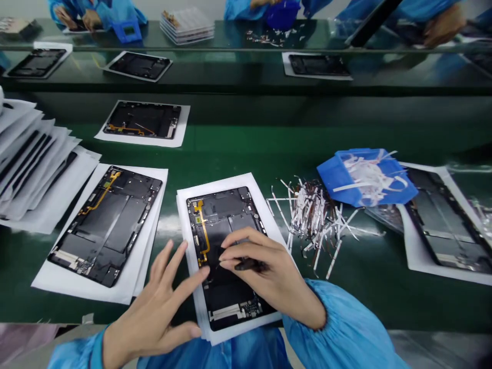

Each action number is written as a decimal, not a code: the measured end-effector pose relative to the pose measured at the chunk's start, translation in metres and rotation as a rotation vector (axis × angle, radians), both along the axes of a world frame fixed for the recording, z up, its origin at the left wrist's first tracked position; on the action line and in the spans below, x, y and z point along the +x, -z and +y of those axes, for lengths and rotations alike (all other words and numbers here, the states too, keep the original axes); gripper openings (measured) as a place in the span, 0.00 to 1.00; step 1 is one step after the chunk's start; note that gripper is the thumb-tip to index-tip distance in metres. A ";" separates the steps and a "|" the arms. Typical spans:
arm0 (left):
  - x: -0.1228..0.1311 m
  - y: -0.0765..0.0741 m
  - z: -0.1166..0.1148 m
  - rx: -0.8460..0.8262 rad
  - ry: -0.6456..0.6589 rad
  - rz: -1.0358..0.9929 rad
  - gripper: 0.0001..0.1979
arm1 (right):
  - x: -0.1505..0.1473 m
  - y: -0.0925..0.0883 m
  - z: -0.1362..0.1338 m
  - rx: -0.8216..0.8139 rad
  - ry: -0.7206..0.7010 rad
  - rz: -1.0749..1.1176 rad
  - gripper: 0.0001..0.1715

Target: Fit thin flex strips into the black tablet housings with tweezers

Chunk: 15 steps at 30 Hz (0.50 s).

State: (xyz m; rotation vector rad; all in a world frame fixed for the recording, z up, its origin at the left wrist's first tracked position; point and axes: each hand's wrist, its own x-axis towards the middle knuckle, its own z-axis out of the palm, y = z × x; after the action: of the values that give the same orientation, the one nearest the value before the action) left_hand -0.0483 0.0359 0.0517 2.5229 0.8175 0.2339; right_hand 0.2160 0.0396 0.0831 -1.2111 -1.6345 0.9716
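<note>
The opened tablet (226,205) lies flat on a white sheet (215,185) at the middle of the near edge of the green bench (238,148). Its black inner frame faces up, with an orange flex cable (203,230) running down its left side. It looks light, thin and stiff as a plate, yet delicate inside: the cable is soft, and the small connectors at its near end would likely suffer under pressure, so the bare outer rim seems the safest place to take hold. The right hand (277,277) is closed in a pinch around a slim dark tool (249,265), whose tip points at the cable's lower end. The left hand (161,307) is spread wide and holds nothing, its forefinger tip resting on the tablet beside the tool tip. Just to the left lies a 2nd open tablet (105,225) on paper, with a 3rd tablet (144,120) farther back. Toward the right are a loose heap of thin white strips (315,220), a blue pouch (365,177) holding more, and another tablet (446,225) at the right edge. Fanned white sheets (34,164) overlap at the left edge, and other people's hands (77,18) show beyond the far edge.
</note>
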 end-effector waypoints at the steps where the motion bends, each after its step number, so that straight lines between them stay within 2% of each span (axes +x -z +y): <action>1: -0.006 0.001 -0.002 0.108 0.006 0.078 0.37 | 0.000 0.003 0.001 -0.009 0.014 0.000 0.08; 3: -0.015 0.003 -0.005 0.255 0.040 0.174 0.35 | 0.000 0.008 0.003 -0.022 0.032 0.006 0.07; 6: -0.016 0.005 0.000 0.347 0.101 0.204 0.39 | 0.000 0.015 0.008 -0.018 0.061 0.011 0.06; 10: -0.007 0.006 0.012 0.391 0.144 0.179 0.41 | 0.003 0.020 0.013 -0.046 0.107 -0.007 0.04; 15: -0.004 0.006 0.018 0.395 0.187 0.154 0.39 | 0.005 0.022 0.016 -0.082 0.123 -0.011 0.02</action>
State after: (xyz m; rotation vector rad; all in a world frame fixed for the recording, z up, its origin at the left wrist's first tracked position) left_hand -0.0520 0.0540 0.0460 3.0002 0.6336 0.1512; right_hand 0.2211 0.0559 0.0608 -1.3585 -1.5219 0.9637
